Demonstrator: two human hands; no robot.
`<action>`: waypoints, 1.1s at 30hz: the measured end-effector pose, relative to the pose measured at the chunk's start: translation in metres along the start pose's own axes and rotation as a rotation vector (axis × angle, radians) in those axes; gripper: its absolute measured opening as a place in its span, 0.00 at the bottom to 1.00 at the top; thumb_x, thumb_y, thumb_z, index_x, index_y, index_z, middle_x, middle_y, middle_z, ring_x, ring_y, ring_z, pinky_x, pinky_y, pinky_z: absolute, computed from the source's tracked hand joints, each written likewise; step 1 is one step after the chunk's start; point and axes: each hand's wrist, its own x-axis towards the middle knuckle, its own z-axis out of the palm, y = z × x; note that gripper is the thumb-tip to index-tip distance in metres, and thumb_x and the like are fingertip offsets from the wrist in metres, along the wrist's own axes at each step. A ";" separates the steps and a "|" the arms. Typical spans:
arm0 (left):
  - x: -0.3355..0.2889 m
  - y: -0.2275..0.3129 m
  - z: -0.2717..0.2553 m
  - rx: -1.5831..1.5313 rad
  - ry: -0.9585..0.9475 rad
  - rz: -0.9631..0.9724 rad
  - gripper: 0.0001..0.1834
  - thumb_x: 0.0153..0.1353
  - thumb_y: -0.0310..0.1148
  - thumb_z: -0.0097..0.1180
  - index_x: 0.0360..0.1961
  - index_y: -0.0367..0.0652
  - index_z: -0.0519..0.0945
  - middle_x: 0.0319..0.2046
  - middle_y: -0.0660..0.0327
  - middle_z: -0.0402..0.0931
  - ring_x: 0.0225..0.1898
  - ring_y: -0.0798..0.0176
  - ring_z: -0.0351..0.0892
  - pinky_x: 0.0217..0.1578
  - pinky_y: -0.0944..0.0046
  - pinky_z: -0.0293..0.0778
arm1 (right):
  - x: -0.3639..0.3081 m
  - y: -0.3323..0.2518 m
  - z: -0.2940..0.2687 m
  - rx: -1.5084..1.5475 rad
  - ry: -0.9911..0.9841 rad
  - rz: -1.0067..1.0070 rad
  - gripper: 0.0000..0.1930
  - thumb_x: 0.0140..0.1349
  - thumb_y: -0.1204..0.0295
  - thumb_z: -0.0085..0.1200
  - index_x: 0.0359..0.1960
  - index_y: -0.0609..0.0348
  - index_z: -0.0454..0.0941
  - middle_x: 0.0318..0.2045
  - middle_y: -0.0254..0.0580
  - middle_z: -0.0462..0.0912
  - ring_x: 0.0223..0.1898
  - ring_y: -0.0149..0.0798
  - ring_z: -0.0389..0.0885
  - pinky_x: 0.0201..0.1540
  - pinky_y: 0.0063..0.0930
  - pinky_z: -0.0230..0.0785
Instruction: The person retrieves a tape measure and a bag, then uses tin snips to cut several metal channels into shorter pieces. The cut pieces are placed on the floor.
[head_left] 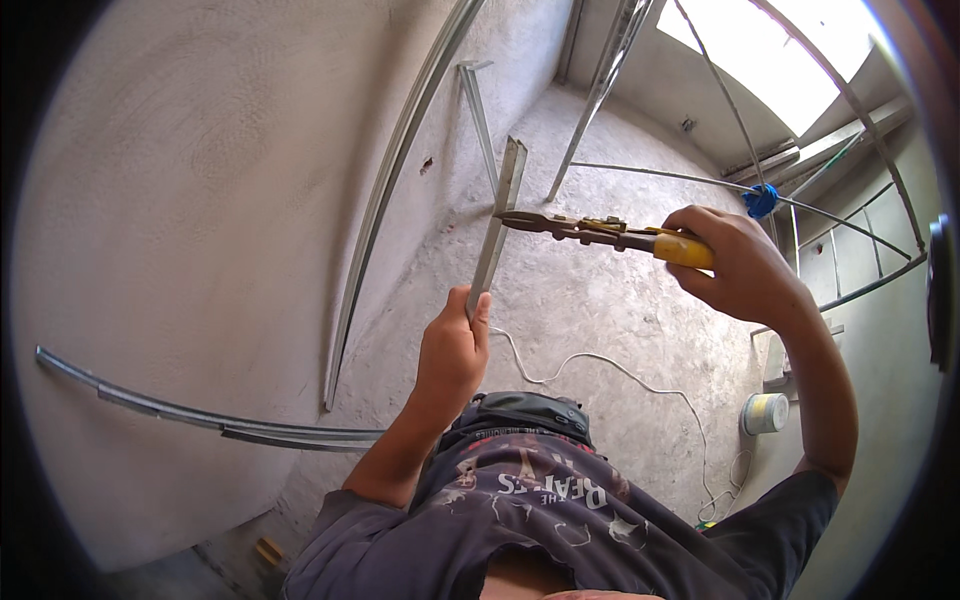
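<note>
Snips biting a metal strip held up over a concrete floor

Left hand (452, 350) wrapped tight around the lower end of a narrow grey metal strip (498, 225), holding it near-upright, tilted slightly right at the top. Right hand (738, 262) closed on the yellow handles of tin snips (600, 233); the blades reach left and meet the strip's right edge about a third of the way down from its top. Below the strip: concrete floor (600, 310), a white cable (610, 365) trailing right across it. Right of the strip and lower, beyond the right forearm, a small white tub (766, 413). Left of the strip, long metal channels (395, 165) lean on the plastered wall (200, 200); one more channel well below-left
</note>
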 end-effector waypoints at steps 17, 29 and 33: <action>0.166 0.064 0.199 -0.159 -0.060 -0.044 0.16 0.81 0.36 0.42 0.42 0.35 0.77 0.20 0.67 0.71 0.19 0.75 0.70 0.21 0.70 0.68 | 0.190 0.335 -0.115 -0.216 0.589 -0.374 0.40 0.45 0.79 0.73 0.64 0.52 0.73 0.58 0.45 0.75 0.65 0.51 0.72 0.70 0.46 0.67; 0.295 0.119 0.337 -0.172 -0.011 -0.104 0.14 0.80 0.33 0.43 0.43 0.35 0.78 0.21 0.66 0.73 0.20 0.75 0.71 0.23 0.71 0.70 | 0.306 0.468 -0.231 -0.646 0.531 -0.622 0.40 0.48 0.82 0.71 0.66 0.48 0.72 0.63 0.41 0.72 0.69 0.49 0.68 0.73 0.47 0.64; 0.338 0.113 0.362 -0.165 -0.012 -0.140 0.08 0.78 0.31 0.48 0.47 0.40 0.77 0.20 0.63 0.72 0.20 0.69 0.73 0.25 0.65 0.71 | 0.348 0.496 -0.241 -0.645 0.526 -0.648 0.40 0.48 0.82 0.70 0.67 0.48 0.72 0.64 0.41 0.72 0.70 0.50 0.66 0.74 0.49 0.62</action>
